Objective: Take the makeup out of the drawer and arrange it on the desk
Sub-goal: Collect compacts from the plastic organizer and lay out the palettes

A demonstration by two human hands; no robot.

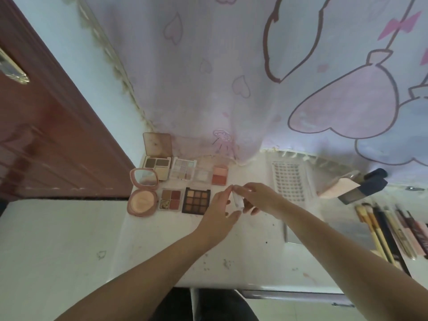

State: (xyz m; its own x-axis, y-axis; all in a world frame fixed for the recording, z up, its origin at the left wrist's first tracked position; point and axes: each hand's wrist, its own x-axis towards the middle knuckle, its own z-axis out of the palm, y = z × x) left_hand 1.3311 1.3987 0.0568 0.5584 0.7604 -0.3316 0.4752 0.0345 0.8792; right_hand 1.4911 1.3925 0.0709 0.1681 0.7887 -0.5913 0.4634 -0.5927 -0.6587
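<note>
Forearms reach forward from the bottom edge and meet over the white desk (243,262), where the left hand (221,210) and the right hand (259,198) together grasp a small white makeup piece (238,200), fingertips pinching its top and thumbs low on its sides; what it is stays unclear. Just left of the left hand lies a dark nine-pan palette (196,200), with more open palettes and a round pink compact (141,200) beyond it. Right of the right hand lie a lash tray (289,181) and, farther off, a row of brushes (391,232).

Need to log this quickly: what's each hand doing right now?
Left hand: fingers touch the small white item; grip unclear.
Right hand: fingers curled round the same item.
</note>
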